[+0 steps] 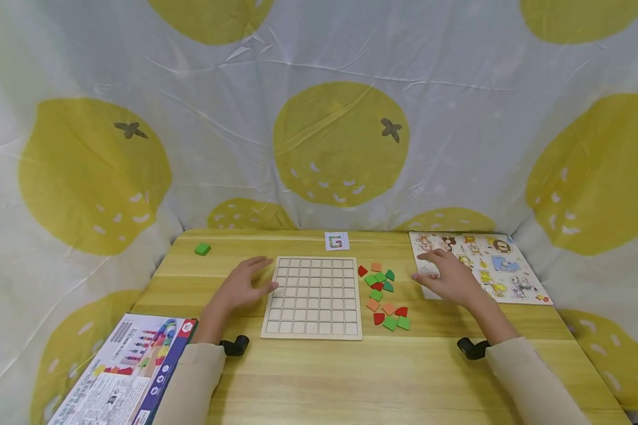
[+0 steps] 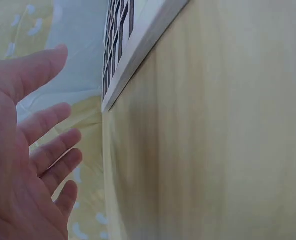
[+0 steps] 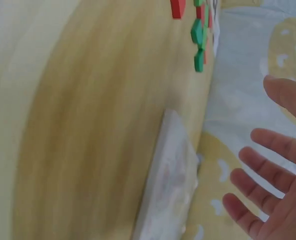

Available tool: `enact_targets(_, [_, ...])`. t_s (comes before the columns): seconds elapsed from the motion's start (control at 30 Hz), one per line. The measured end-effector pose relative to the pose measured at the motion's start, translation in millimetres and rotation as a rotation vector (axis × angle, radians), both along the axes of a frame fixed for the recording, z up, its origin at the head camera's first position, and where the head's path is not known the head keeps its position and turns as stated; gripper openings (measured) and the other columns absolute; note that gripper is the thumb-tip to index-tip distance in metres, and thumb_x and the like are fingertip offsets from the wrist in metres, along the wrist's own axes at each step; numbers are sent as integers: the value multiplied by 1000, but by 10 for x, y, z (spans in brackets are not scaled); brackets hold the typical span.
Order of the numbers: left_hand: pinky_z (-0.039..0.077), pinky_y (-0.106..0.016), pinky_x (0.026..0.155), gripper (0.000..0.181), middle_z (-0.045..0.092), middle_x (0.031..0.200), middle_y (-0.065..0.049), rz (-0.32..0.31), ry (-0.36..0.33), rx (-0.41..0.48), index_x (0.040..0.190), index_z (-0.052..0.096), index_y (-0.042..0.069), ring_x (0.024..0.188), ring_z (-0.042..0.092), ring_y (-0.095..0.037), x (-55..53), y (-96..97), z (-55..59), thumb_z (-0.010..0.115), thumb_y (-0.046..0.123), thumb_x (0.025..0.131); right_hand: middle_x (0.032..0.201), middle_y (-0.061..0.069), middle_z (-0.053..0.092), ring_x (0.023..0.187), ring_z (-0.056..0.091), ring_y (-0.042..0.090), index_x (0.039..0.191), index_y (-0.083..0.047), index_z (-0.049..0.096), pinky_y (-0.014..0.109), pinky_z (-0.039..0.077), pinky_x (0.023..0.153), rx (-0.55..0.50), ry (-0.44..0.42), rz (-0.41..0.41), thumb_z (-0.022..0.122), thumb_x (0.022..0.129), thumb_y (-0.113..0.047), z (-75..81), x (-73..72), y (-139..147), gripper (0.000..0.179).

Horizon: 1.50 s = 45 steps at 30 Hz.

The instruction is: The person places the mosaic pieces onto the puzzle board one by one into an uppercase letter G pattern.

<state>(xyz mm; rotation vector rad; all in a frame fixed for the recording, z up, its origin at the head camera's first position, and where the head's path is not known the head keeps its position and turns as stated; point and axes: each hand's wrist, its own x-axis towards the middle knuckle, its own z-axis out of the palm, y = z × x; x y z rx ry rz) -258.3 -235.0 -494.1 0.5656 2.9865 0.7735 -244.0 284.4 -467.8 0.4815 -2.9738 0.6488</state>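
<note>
A wooden grid board (image 1: 312, 298) with bare squares lies in the middle of the table. My left hand (image 1: 243, 284) hovers at its left edge, fingers spread and holding nothing; the left wrist view shows the same hand (image 2: 32, 145) with its palm empty. To the board's right, small flat tiles (image 1: 376, 295) in red, green and orange lie scattered, some of them squares and some quarter-rounds. My right hand (image 1: 446, 277) is raised over the left edge of an animal puzzle board (image 1: 481, 268), its fingers loosely extended. Nothing is in that hand (image 3: 273, 170) in the right wrist view.
Behind the grid board lies a small card (image 1: 337, 241) with a coloured G-shaped pattern. A lone green block (image 1: 202, 249) sits at the back left. A printed toy box (image 1: 122, 372) occupies the front left. Fruit-patterned cloth (image 1: 340, 141) hangs behind the wooden table (image 1: 361, 378).
</note>
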Motion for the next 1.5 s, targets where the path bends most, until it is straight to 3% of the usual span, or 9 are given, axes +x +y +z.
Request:
enact_targets(0.17, [31, -65, 120, 67, 42, 160, -20, -17, -36, 23, 154, 50, 9, 149, 37, -45, 77, 27, -93, 67, 42, 98, 137, 22, 59, 99, 71, 34, 138, -4, 64, 56, 57, 87, -52, 10, 17, 69, 98, -42, -141, -8, -97, 55])
enact_targets(0.37, [30, -65, 120, 63, 41, 162, -20, -28, -67, 78, 154, 49, 6, 150, 35, -47, 143, -5, -167, 67, 34, 100, 114, 12, 69, 104, 63, 31, 127, -5, 71, 50, 54, 86, -90, 13, 18, 76, 94, -35, -255, -22, -250, 44])
enact_targets(0.63, [13, -63, 127, 61, 38, 165, -14, -78, -109, 117, 157, 44, 10, 157, 21, -43, 170, -47, -263, 63, 31, 103, 100, 3, 68, 91, 61, 20, 115, -9, 76, 38, 51, 77, -132, 0, 45, 80, 91, -30, -367, -14, -439, 32])
enact_targets(1.07, [8, -60, 128, 63, 36, 167, -11, -70, -116, 156, 159, 41, 12, 159, 20, -38, 174, -6, -316, 63, 31, 103, 97, 2, 68, 87, 62, 18, 108, -9, 79, 39, 53, 78, -111, -79, 24, 81, 90, -28, -402, -49, -563, 26])
enact_targets(1.37, [8, -60, 128, 61, 37, 166, -14, -63, -85, 165, 158, 43, 9, 157, 22, -40, 196, 6, -320, 64, 27, 103, 90, 1, 66, 82, 58, 17, 103, -9, 80, 35, 51, 75, -93, -62, 38, 79, 91, -19, -416, -75, -598, 16])
enact_targets(1.5, [8, -60, 128, 61, 37, 166, -14, -63, -86, 170, 157, 44, 9, 157, 22, -40, 198, 8, -314, 64, 27, 103, 89, 0, 64, 80, 55, 16, 103, -10, 79, 33, 48, 72, -98, -81, 35, 79, 91, -22, -414, -76, -615, 17])
